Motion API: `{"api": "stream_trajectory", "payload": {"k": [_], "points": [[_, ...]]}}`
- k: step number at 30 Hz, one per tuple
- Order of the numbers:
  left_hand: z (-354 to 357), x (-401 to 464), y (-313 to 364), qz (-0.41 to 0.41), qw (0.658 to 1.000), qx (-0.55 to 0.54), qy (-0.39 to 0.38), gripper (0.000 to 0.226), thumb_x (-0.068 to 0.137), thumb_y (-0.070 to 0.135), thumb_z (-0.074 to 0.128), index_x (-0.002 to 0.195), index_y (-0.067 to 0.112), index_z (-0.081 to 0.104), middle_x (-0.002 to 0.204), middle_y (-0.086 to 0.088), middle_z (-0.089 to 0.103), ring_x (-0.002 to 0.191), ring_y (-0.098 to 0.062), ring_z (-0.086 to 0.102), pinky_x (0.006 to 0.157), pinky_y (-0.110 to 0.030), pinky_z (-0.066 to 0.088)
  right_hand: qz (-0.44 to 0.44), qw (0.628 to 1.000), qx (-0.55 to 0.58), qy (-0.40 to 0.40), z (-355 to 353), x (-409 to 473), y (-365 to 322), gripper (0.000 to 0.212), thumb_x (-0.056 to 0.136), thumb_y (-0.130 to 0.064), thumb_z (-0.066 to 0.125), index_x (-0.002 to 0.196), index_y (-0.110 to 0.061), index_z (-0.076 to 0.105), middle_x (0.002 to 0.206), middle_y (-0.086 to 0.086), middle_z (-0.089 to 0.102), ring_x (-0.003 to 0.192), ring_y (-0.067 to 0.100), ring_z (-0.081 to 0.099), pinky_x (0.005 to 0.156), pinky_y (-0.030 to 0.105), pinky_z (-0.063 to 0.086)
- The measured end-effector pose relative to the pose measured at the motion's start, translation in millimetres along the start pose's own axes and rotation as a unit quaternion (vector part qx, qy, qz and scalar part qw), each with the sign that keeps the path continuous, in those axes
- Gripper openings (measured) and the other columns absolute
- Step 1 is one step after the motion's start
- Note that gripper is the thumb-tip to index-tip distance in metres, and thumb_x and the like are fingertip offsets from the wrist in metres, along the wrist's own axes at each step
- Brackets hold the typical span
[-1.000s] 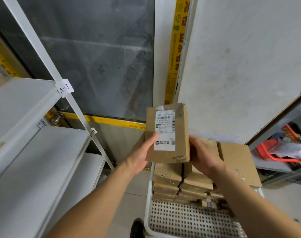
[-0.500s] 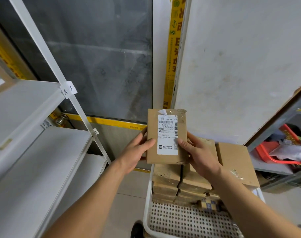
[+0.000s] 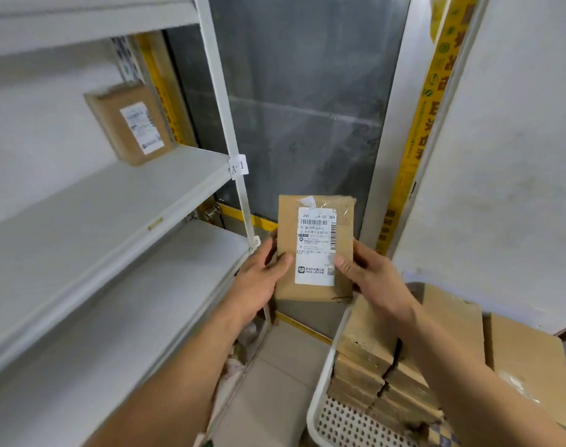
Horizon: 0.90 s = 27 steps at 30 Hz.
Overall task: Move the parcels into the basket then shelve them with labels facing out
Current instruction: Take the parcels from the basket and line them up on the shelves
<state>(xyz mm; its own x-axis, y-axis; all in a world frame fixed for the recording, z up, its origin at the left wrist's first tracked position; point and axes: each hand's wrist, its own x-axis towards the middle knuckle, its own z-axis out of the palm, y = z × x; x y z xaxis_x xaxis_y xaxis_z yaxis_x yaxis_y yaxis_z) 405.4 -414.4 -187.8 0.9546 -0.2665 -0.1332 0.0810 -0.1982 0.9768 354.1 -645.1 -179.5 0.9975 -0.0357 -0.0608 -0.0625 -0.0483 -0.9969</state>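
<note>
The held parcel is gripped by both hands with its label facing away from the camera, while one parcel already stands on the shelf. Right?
Not quite. In the head view the held parcel shows its label toward the camera; the rest holds.

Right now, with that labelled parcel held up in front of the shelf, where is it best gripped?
Probably by its two long side edges, as now: the left hand from the left, the right hand from the right. The parcel is flat and upright, and its white label faces the person, so side grips leave most of it uncovered.
</note>
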Motion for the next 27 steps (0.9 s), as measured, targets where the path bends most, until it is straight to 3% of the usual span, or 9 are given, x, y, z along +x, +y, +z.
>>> {"api": "stream_trajectory", "payload": {"k": [4, 6, 8, 11, 13, 17, 23, 27], "points": [[-53, -9, 18, 0.032, 0.999, -0.006, 0.033, 0.062, 0.099, 0.051, 0.067, 0.152, 0.062, 0.038, 0.143, 0.026, 0.061, 0.135, -0.008, 0.058, 0.113, -0.054, 0.050, -0.019, 0.999, -0.045, -0.021, 45, 22, -31, 0.054, 0.099, -0.045, 0.067, 0.151, -0.043, 0.052, 0.129, -0.024, 0.071, 0.124, 0.007, 0.066, 0.107, 0.045, 0.056], [-82, -11, 27, 0.051, 0.997, -0.015, 0.053, 0.061, 0.100, 0.046, 0.068, 0.154, 0.057, 0.040, 0.146, 0.024, 0.061, 0.136, -0.009, 0.058, 0.114, -0.053, 0.048, -0.028, 0.997, -0.064, -0.034, 68, 38, -47, 0.050, 0.101, -0.043, 0.064, 0.150, -0.047, 0.051, 0.126, -0.028, 0.071, 0.121, 0.002, 0.065, 0.104, 0.039, 0.057], [-115, -13, 36, 0.064, 0.994, -0.035, 0.076, 0.057, 0.105, 0.032, 0.066, 0.155, 0.048, 0.045, 0.145, 0.020, 0.062, 0.134, -0.007, 0.060, 0.115, -0.051, 0.048, -0.032, 0.996, -0.057, -0.054, 92, 53, -63, 0.043, 0.104, -0.035, 0.062, 0.144, -0.049, 0.054, 0.121, -0.031, 0.072, 0.111, -0.007, 0.067, 0.090, 0.023, 0.059], [-164, -18, 46, 0.093, 0.990, -0.037, 0.096, 0.055, 0.106, 0.027, 0.063, 0.155, 0.044, 0.045, 0.147, 0.014, 0.062, 0.137, -0.011, 0.058, 0.115, -0.051, 0.049, -0.045, 0.993, -0.058, -0.088, 134, 74, -89, 0.038, 0.106, -0.026, 0.061, 0.134, -0.052, 0.057, 0.116, -0.032, 0.073, 0.105, -0.010, 0.066, 0.082, 0.019, 0.057], [-197, -21, 53, 0.114, 0.988, -0.031, 0.105, 0.055, 0.107, 0.025, 0.062, 0.156, 0.042, 0.044, 0.146, 0.013, 0.063, 0.136, -0.012, 0.059, 0.114, -0.049, 0.050, -0.054, 0.993, -0.045, -0.097, 162, 91, -101, 0.038, 0.106, -0.022, 0.060, 0.136, -0.045, 0.059, 0.117, -0.028, 0.074, 0.106, -0.007, 0.069, 0.089, 0.022, 0.058], [-259, -21, 61, 0.145, 0.979, -0.012, 0.141, 0.056, 0.107, 0.021, 0.062, 0.156, 0.041, 0.043, 0.147, 0.016, 0.062, 0.134, -0.007, 0.060, 0.116, -0.046, 0.048, -0.083, 0.988, -0.050, -0.119, 223, 123, -117, 0.045, 0.105, -0.023, 0.064, 0.145, -0.044, 0.059, 0.131, -0.022, 0.071, 0.127, 0.008, 0.064, 0.114, 0.044, 0.050], [-331, -17, 44, 0.147, 0.964, 0.054, 0.214, 0.063, 0.108, 0.017, 0.060, 0.157, 0.048, 0.036, 0.152, 0.024, 0.055, 0.141, -0.014, 0.055, 0.118, -0.057, 0.043, -0.137, 0.974, -0.094, -0.152, 297, 170, -131, 0.056, 0.103, -0.020, 0.067, 0.151, -0.045, 0.053, 0.135, -0.028, 0.066, 0.128, -0.002, 0.059, 0.111, 0.033, 0.049], [-359, -11, 32, 0.127, 0.947, 0.078, 0.284, 0.073, 0.106, 0.011, 0.060, 0.156, 0.056, 0.032, 0.149, 0.029, 0.056, 0.136, -0.014, 0.060, 0.117, -0.053, 0.046, -0.150, 0.962, -0.123, -0.192, 336, 209, -131, 0.054, 0.102, -0.012, 0.068, 0.144, -0.044, 0.059, 0.125, -0.030, 0.070, 0.120, -0.008, 0.062, 0.108, 0.029, 0.049]]}}
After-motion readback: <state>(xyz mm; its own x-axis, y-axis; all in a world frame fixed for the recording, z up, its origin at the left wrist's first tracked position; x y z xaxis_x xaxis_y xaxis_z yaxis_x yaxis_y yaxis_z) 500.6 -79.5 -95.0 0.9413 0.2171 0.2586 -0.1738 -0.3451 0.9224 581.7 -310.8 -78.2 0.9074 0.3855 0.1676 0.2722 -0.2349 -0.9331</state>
